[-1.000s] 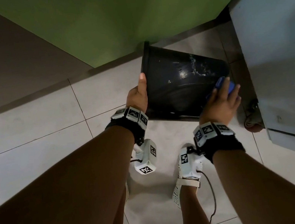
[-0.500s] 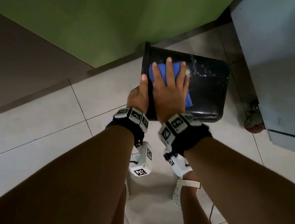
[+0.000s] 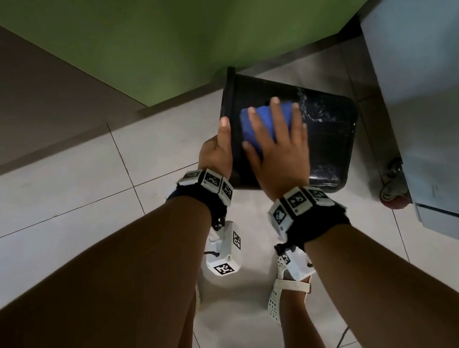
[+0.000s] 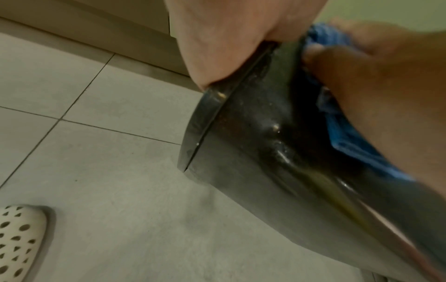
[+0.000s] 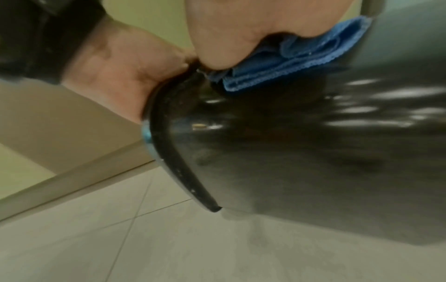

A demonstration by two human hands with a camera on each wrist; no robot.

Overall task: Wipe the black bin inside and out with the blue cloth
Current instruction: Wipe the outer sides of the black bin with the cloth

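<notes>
While the bin is tipped on its side above the tiled floor, the scene is laid out as follows.

Bin: the bin (image 3: 328, 139) is held off upright, its rim turned toward 9 o'clock in the head view and its base toward 3 o'clock, near a grey cabinet (image 3: 437, 96).

Left hand: the rim is gripped by the left hand (image 3: 216, 154) at the bin's 9 o'clock edge; the thumb is laid along the outer wall, pointing to 12 o'clock. The other fingers are hidden behind the rim, so how far they are curled inside cannot be told.

Right hand: the right hand (image 3: 278, 147) is pressed flat on the upturned side wall, fingers spread and straight, pointing to 12 o'clock. Nothing is clenched by it.

Cloth: the cloth (image 3: 256, 125) is trapped, folded, between the right palm and the bin's outer wall, just beside the rim. Blue edges are seen between the fingers and past the fingertips at 12 o'clock.

Grip relation: the cloth lies at 3 o'clock of the left thumb, close beside it; in the right wrist view the heel of the right hand is seen touching the left hand at the rim.

Floor: pale tiles (image 3: 42, 190) are seen below, with a white perforated shoe (image 3: 277, 302) at 6 o'clock of the bin.
</notes>
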